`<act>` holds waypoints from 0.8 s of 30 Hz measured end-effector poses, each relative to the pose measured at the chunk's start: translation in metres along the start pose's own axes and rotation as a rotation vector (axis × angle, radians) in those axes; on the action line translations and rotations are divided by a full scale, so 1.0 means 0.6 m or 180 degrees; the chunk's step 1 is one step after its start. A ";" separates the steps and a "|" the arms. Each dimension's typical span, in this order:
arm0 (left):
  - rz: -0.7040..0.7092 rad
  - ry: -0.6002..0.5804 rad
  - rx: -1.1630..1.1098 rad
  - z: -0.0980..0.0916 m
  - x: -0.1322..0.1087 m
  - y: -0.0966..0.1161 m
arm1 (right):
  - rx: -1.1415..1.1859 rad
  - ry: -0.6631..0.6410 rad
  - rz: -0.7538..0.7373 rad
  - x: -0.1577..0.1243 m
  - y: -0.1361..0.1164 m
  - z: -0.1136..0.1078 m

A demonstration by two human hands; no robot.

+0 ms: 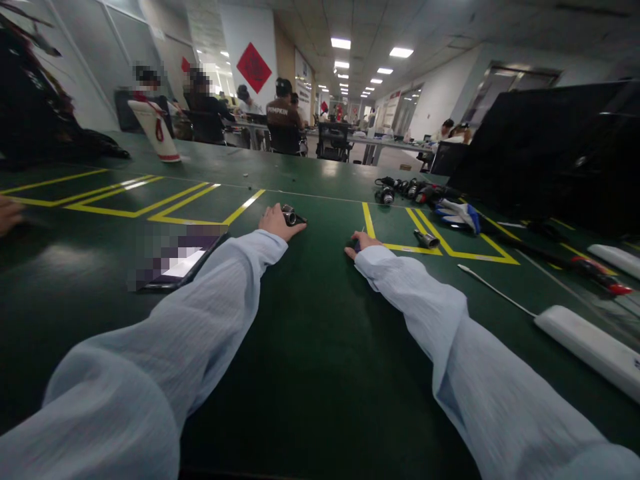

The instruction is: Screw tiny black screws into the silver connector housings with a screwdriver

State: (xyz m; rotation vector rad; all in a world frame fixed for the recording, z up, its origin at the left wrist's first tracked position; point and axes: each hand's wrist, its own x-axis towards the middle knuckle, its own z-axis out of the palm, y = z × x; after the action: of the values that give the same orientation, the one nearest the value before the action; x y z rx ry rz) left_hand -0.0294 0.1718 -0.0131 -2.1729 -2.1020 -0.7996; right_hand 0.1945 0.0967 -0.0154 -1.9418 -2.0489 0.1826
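Note:
My left hand [278, 223] rests on the green table [310, 320], closed round a small metal cylindrical part [289, 215] whose round end faces outward. Beyond its fingertips, a thin dark piece shows beside the thumb. To the right, my right hand [364, 244] lies low on the table with fingers curled around something small and dark, too hidden to name. A metal cylinder [426, 239] lies on the yellow tape just right of my right hand.
A tablet-like device [185, 261] lies left of my left arm. Dark metal parts [400, 189], a blue-white glove [457, 215] and a white power strip [590, 340] are on the right. A paper cup [156, 130] stands at the back left. Another person's hand [9, 215] shows at the left edge.

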 end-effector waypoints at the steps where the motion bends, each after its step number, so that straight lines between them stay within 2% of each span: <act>1: -0.0006 -0.0109 0.0094 0.000 0.001 0.001 | 0.0010 0.0005 -0.0014 0.000 0.001 0.000; 3: -0.0004 -0.0228 0.0230 -0.002 0.002 0.001 | 0.0031 0.0015 -0.0056 -0.002 0.003 -0.003; 9: -0.0120 -0.0130 0.0355 -0.013 -0.002 -0.005 | 0.0052 -0.0019 -0.0110 -0.005 0.003 -0.009; 14: -0.0005 -0.0150 0.0413 -0.029 -0.016 -0.003 | 0.0053 0.0037 -0.0106 -0.002 0.006 -0.002; 17: 0.0232 -0.0230 0.0442 -0.042 -0.040 0.005 | 0.0087 0.0102 -0.0181 -0.002 0.010 0.004; 21: 0.0746 -0.0361 0.0429 -0.066 -0.096 0.023 | 0.0264 0.0245 -0.0412 -0.018 0.008 0.006; 24: 0.1373 -0.0437 0.0360 -0.086 -0.146 0.036 | 0.0532 0.0401 -0.0598 -0.050 -0.001 -0.001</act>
State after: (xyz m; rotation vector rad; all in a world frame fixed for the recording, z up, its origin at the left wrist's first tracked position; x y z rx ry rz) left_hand -0.0242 0.0701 0.0071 -2.5403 -1.5800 -0.4925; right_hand 0.1953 0.0670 -0.0189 -1.6117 -2.0482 0.1772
